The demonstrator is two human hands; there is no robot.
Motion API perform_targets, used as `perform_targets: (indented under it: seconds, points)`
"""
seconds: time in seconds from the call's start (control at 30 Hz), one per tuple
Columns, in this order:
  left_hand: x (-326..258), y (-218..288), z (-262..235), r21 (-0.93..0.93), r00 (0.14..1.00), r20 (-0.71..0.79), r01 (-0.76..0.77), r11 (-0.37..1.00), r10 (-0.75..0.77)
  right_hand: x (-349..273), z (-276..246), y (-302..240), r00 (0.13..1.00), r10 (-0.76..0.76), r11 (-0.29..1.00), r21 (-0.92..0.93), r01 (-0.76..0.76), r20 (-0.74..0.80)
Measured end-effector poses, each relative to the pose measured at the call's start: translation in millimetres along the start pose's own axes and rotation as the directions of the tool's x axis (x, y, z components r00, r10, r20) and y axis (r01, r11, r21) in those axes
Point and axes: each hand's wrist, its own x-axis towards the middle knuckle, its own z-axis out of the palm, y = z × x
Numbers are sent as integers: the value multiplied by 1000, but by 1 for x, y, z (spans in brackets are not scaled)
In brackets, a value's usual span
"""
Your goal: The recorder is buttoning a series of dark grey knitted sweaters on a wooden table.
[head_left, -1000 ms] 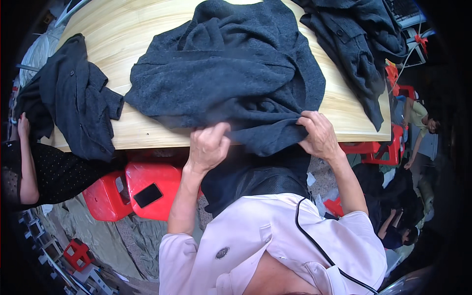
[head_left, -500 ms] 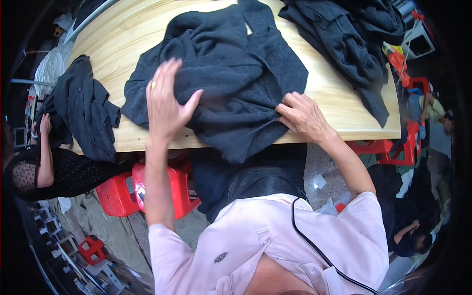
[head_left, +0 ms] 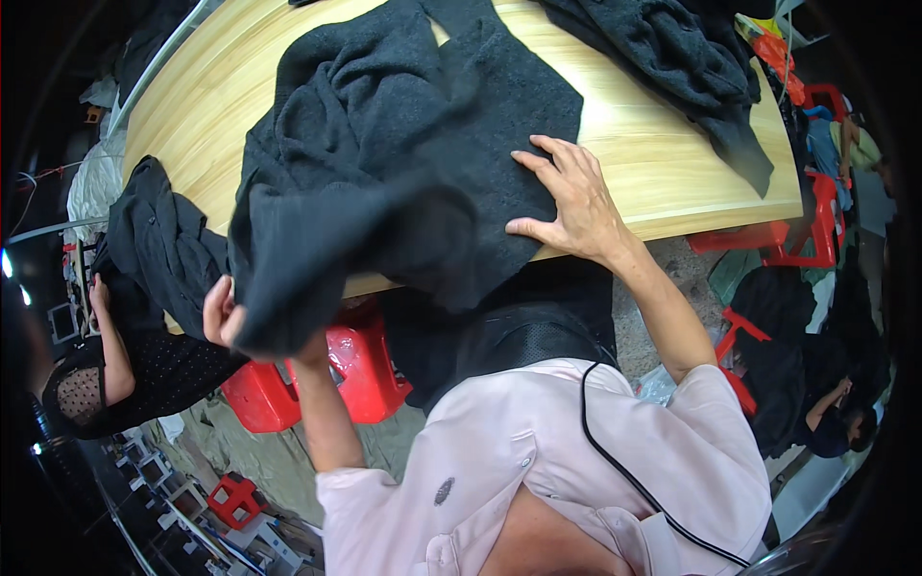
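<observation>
A dark grey knitted garment (head_left: 375, 106) lies rumpled in front of me, its near edge hanging over the table's front. At its left end my left hand (head_left: 225, 315) grips a lifted part of the cloth. That fold is smeared by motion and hides most of the hand; only some curled fingers show. My right hand (head_left: 573, 200) rests on the garment's right side with fingers spread, pressing the cloth against the table.
The wooden table (head_left: 663, 163) carries more dark garments (head_left: 691, 77) at the far right and another (head_left: 163, 235) at the left, beside a person in a black dotted top (head_left: 144, 370). Red stools (head_left: 360, 374) stand below the front edge. A person (head_left: 836, 418) sits farther right.
My left hand has moved down and left, taking hold of the garment and lifting part of it. My right hand has let go its pinch and spread out on the cloth.
</observation>
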Motion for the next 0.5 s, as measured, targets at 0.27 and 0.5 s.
perform_targets:
  seconds: [0.27,0.5]
  points:
    - [-39,-31,-110,255,965,-109,261,931,-240,3,-23,24,982,-90,995,-29,96,167]
    - [-26,-34,-105,-215,860,-28,493,843,-510,2,3,30,979,-186,982,-29,184,-84]
